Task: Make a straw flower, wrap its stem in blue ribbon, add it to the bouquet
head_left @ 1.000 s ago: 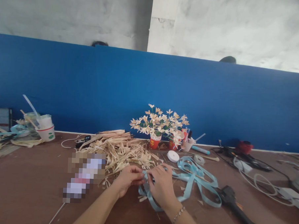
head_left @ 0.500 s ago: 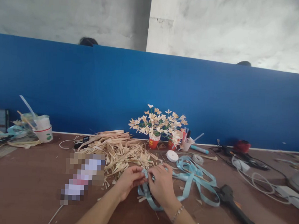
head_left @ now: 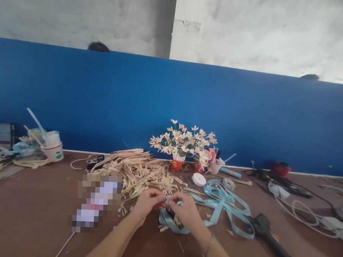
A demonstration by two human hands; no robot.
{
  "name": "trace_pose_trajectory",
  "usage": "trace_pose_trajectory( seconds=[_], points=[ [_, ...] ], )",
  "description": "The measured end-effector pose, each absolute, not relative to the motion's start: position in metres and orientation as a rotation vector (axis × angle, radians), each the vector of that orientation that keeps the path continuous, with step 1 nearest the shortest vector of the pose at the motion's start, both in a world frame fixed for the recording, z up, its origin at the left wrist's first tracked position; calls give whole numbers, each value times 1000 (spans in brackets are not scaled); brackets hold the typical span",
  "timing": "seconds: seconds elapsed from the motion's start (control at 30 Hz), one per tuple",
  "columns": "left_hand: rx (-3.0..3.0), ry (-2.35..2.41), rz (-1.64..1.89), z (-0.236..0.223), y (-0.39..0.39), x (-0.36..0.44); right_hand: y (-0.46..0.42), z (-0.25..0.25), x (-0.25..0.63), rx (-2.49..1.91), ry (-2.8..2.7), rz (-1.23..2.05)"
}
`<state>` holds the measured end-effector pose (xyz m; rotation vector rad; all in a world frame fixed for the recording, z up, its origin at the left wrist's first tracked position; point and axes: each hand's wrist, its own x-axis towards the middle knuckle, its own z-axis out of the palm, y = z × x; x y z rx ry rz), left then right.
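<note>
My left hand [head_left: 148, 206] is closed in a pinch, thumb and forefinger at a bit of light blue ribbon in front of me. Right beside it, my right hand [head_left: 185, 211] pinches the same ribbon, and the fingertips of both hands nearly meet. A loop of the light blue ribbon [head_left: 174, 229] hangs below the hands onto the table, and more of it lies tangled to the right. Something dark with pale husk-like bits shows under my right palm; I cannot make out what it is.
A heap of dry pale husk strips [head_left: 138, 172] lies behind my hands. Husk flowers [head_left: 185, 138] stand in red cups [head_left: 177, 164]. A white spool [head_left: 199, 179] is nearby. To the right are a black glue-gun-like tool [head_left: 271, 237] and cables; at left, a paper cup [head_left: 53, 152] and a blurred-out phone-like object [head_left: 97, 205].
My right hand has turned, its fingers now more curled and pinching next to the left fingertips. Less of the ribbon shows between the fingers. The whole view has shifted slightly.
</note>
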<state>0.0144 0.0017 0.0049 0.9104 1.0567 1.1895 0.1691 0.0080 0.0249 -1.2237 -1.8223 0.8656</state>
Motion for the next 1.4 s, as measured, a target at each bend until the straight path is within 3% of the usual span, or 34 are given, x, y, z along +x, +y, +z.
trace_pose_trajectory(
  seconds=[0.17,0.27,0.37,0.57,0.67,0.83,1.03,1.13,1.27,1.4],
  points=[
    [923,927,1181,9,-4,16,9,36,179,-1033,-1463,1771],
    [961,869,1175,11,-6,17,10,35,182,-965,-1347,1994],
    [1017,902,1206,11,-4,17,11,29,179,-1061,-1450,1848],
    [1112,1112,1261,10,-2,18,2,23,166,-1220,-1966,628],
    [1169,1178,1245,12,-2,18,-4,23,165,-1197,-2062,332],
    [1184,1156,1183,13,-1,11,-1,28,167,-1173,-2030,461],
    [1046,934,1103,13,-4,7,9,29,179,-1034,-1582,1694],
    [1000,881,1064,14,-6,8,12,27,183,-946,-1438,1948],
    [1076,902,1090,14,-6,8,10,26,179,-1073,-1590,1728],
    [1161,1027,1154,15,-4,9,3,29,173,-1177,-2000,923]
  ],
)
